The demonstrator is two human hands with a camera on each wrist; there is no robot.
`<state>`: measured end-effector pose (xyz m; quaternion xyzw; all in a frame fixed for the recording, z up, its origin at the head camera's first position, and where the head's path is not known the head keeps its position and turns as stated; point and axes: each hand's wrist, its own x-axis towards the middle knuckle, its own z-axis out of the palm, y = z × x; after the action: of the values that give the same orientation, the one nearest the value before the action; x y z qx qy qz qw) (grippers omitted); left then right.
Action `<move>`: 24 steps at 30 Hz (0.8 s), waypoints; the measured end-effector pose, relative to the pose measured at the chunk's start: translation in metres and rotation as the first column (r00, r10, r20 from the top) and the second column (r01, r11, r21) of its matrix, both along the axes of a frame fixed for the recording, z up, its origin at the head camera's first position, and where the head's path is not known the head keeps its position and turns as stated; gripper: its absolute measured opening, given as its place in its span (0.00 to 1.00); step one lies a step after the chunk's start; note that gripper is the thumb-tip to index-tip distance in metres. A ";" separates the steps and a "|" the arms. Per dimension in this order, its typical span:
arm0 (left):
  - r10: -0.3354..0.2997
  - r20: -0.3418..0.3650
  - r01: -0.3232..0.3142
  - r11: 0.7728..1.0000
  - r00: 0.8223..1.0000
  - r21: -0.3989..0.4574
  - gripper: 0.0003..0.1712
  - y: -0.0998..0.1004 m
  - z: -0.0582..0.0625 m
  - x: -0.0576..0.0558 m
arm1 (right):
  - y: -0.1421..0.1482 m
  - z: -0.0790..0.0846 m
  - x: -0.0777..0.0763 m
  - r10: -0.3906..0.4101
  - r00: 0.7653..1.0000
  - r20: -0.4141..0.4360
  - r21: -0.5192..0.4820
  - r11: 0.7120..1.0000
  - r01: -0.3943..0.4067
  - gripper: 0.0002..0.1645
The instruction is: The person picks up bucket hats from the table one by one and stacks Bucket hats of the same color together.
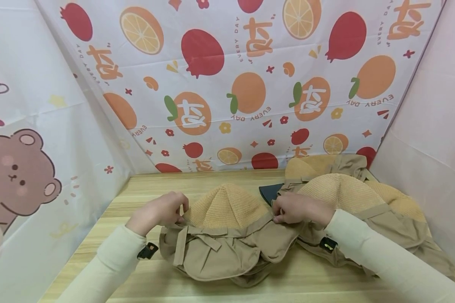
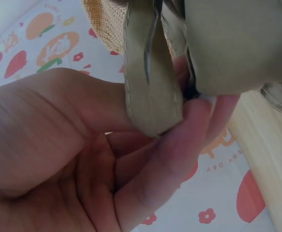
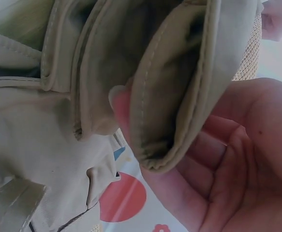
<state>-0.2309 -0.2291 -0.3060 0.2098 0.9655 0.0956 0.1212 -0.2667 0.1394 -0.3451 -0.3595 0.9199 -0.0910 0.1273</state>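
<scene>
A sun hat (image 1: 227,206) with a woven straw crown and a soft khaki brim sits in front of me, brim side toward me. At the left of its band my left hand (image 1: 163,212) pinches the khaki fabric. My right hand (image 1: 297,208) grips the brim edge at the opposite side. A stitched fabric strip (image 2: 153,92) lies between thumb and fingers of the left hand (image 2: 102,159) in the left wrist view. In the right wrist view, the right hand (image 3: 237,154) holds a folded khaki brim edge (image 3: 165,101), with a fingertip showing behind the fold.
Several similar straw-and-khaki hats (image 1: 337,191) lie overlapping at the right, partly behind my right forearm. A dark blue piece (image 1: 270,193) shows beside them. The wooden table (image 1: 125,206) meets a fruit-printed cloth wall (image 1: 220,143) at the back, with cloth sides left and right.
</scene>
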 end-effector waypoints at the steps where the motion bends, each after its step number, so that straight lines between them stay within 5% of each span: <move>1: 0.006 0.001 -0.006 1.000 1.000 -0.001 0.09 0.000 0.000 0.000 | 0.000 0.000 0.000 0.001 1.000 -0.003 -0.001 1.000 -0.001 0.11; 16: -0.003 -0.030 0.003 1.000 1.000 0.018 0.09 -0.005 -0.006 -0.008 | -0.001 -0.004 -0.002 -0.013 1.000 -0.023 0.010 1.000 0.014 0.15; 24: 0.057 -0.073 -0.056 0.998 0.996 0.012 0.10 -0.011 -0.018 -0.014 | -0.007 -0.019 -0.003 -0.011 0.990 -0.143 0.069 0.997 0.021 0.17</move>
<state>-0.2447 -0.2402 -0.3238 0.1865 0.9743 0.0960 0.0820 -0.2700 0.1321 -0.3642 -0.3529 0.9322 -0.0337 0.0734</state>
